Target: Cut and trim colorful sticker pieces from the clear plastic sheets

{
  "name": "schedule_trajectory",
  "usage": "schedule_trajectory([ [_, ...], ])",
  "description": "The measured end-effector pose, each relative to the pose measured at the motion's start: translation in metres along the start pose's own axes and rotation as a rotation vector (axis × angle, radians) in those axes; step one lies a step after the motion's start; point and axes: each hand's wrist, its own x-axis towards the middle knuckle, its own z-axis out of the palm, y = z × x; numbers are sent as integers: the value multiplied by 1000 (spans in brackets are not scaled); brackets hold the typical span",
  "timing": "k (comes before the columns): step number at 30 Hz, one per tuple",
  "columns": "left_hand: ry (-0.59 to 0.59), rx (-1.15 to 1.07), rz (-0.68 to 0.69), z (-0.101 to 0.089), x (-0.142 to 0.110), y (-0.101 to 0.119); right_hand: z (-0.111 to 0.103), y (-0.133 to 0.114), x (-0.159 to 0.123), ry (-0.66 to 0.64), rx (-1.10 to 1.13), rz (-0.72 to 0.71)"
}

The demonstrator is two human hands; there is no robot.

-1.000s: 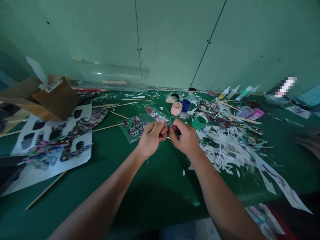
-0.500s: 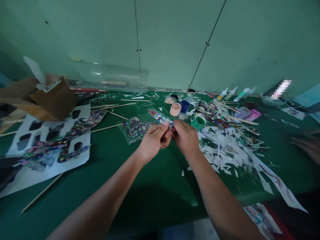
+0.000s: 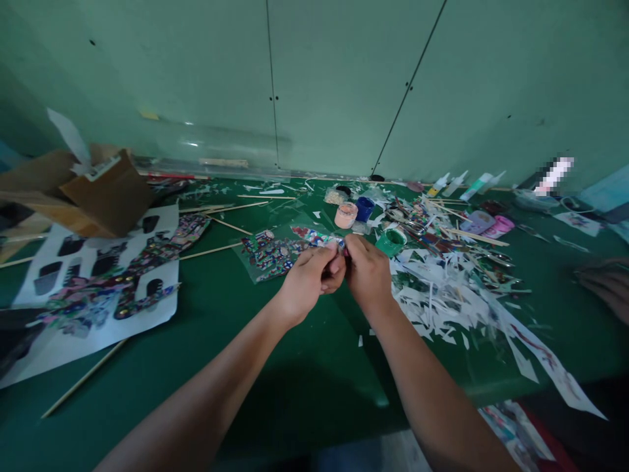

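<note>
Pinched between the thumb and fingers of my left hand [image 3: 312, 278] is a narrow, colourful patterned strip [image 3: 310, 236]. My right hand [image 3: 366, 269] is closed against the strip's near end, with the fingertips of both hands almost touching. Fingers cover that end, so what exactly they grip there is hidden. Just beyond my left hand lies a clear sheet [image 3: 249, 267] bearing many small multicoloured pieces. An open jar of green paint [image 3: 392, 241] stands close to my right hand.
Behind are a peach paint jar [image 3: 346, 215] and a blue one [image 3: 364, 208]. White paper scraps [image 3: 437, 295] and scissors [image 3: 501, 259] spread on the right, near another person's hand [image 3: 604, 282]. Left are a cardboard box [image 3: 105, 203], a printed white sheet [image 3: 152, 321] and wooden sticks [image 3: 86, 378].
Both hands have shifted slightly right. The strip has tipped to lie flatter in view, its far end lower and now in front of the clear sheet's edge.
</note>
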Motion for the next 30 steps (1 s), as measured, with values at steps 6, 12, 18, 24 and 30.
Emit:
schedule_trajectory([
  [6,-29,2,-13,-1,1,-1,1,3,-1,4,21,25],
  [12,-52,117,3,-7,3,1,4,4,-2,-33,96,31],
  [18,-100,210,-2,-12,4,6,4,4,0,-80,195,28],
  [24,-132,280,-15,-22,5,6,6,4,0,-132,290,69],
  [30,-213,276,-87,-19,3,6,9,5,1,-142,374,201],
])
